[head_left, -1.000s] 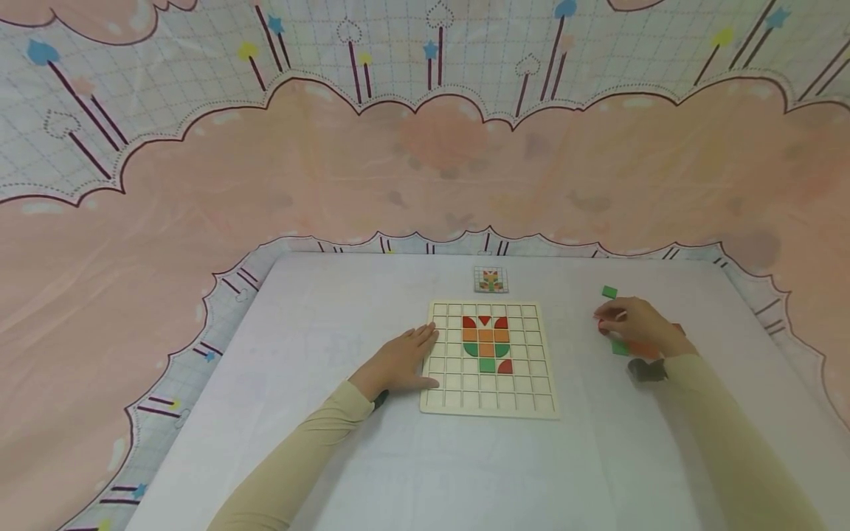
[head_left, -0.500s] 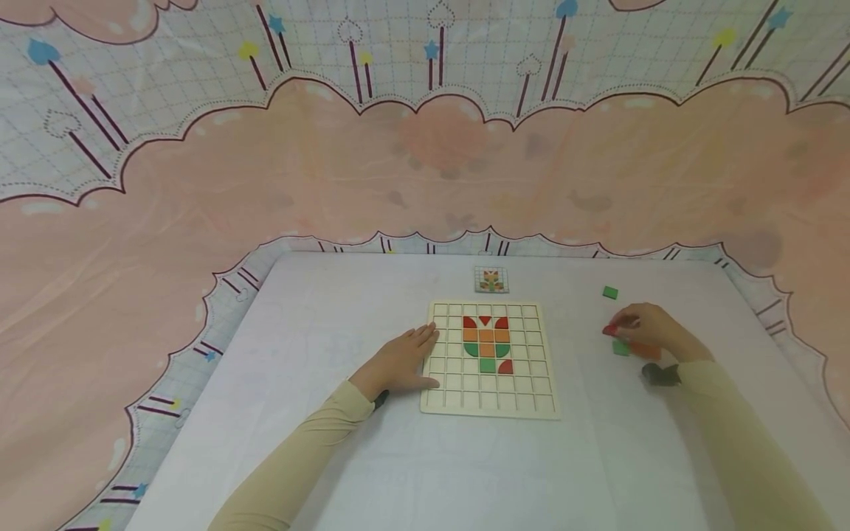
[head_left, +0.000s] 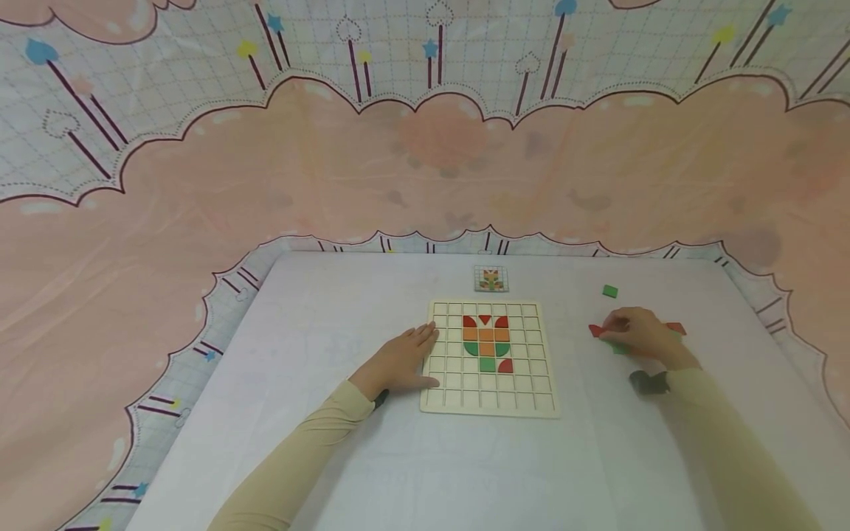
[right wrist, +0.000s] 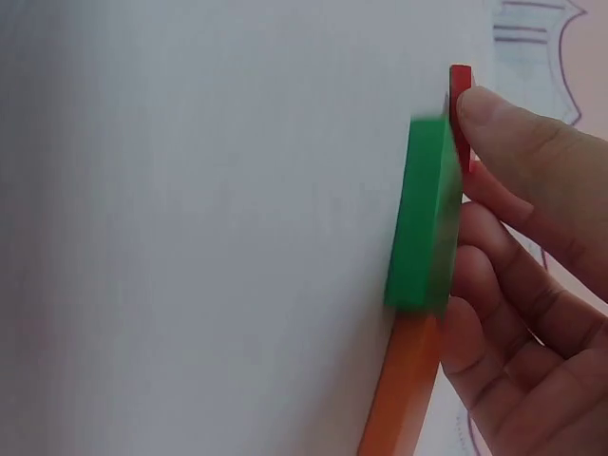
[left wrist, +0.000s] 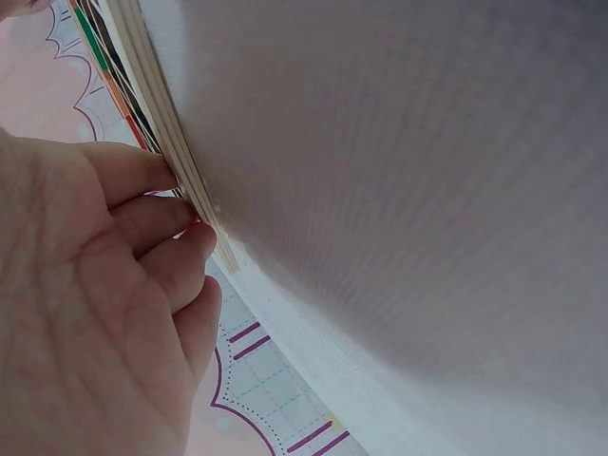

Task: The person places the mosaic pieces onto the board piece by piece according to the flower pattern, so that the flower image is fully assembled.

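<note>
My left hand [head_left: 401, 361] rests at the left edge of a pale gridded wooden board [head_left: 451, 396], its fingers fairly straight. Red, orange and green tiles form a tulip-like pattern in the board's middle. To the right of the board, my right hand [head_left: 634, 335] pinches a red tile [head_left: 595, 331] between thumb and finger. The right wrist view shows this red tile [right wrist: 461, 114] edge-on, beside a green block [right wrist: 418, 218] and above an orange block [right wrist: 404, 389]. Under the right hand, a green tile [head_left: 619, 348] is partly covered.
A small pattern card [head_left: 491, 279] lies behind the board. One green tile [head_left: 609, 291] lies apart at the back right. A red tile [head_left: 676, 327] shows past the right hand. Patterned cloth [head_left: 425, 169] rises behind the white tabletop [head_left: 319, 317].
My right hand shifted right, then back left, with the red tile in its fingers. The left hand and the board have stayed in place.
</note>
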Tool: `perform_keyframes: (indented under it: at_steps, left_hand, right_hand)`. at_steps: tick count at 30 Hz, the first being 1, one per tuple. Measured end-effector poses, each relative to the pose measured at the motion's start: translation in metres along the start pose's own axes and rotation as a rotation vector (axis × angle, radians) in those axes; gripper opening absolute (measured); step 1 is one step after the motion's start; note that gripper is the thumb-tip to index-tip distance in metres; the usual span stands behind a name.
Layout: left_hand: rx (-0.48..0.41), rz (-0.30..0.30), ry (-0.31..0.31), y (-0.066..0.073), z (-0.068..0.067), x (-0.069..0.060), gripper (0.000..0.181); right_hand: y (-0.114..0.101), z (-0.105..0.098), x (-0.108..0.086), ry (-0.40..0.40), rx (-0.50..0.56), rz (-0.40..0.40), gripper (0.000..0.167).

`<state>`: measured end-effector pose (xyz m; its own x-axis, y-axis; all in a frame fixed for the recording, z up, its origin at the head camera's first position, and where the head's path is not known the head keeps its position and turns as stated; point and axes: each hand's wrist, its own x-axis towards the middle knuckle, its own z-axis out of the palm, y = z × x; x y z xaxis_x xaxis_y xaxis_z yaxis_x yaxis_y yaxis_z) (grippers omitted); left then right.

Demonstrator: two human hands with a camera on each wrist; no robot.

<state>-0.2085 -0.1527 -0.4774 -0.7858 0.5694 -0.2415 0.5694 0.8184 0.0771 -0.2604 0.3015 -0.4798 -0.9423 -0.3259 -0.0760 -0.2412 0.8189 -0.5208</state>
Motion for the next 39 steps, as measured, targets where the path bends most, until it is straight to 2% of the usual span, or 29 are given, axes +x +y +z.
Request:
perform_keyframes:
  at_steps: [12,22,31,39]
  left_hand:
    - [0.005,0.006,0.000,0.000,-0.001,-0.001,0.093]
    - [0.009,0.003,0.002,0.001,0.000,0.000,0.093]
    - [0.005,0.003,0.002,0.001,0.000,-0.001,0.093]
    - [0.016,0.007,0.002,0.001,0.000,-0.001,0.093]
  right_hand:
    - [-0.011,0.000,0.006,-0.068,0.095,-0.011,0.030]
    - [-0.017,0.003,0.011,-0.104,0.097,0.003,0.035]
    - [-0.008,-0.002,0.016,-0.210,0.184,-0.059,0.036]
    - [-0.009,-0.004,0.018,-0.224,0.168,-0.052,0.037]
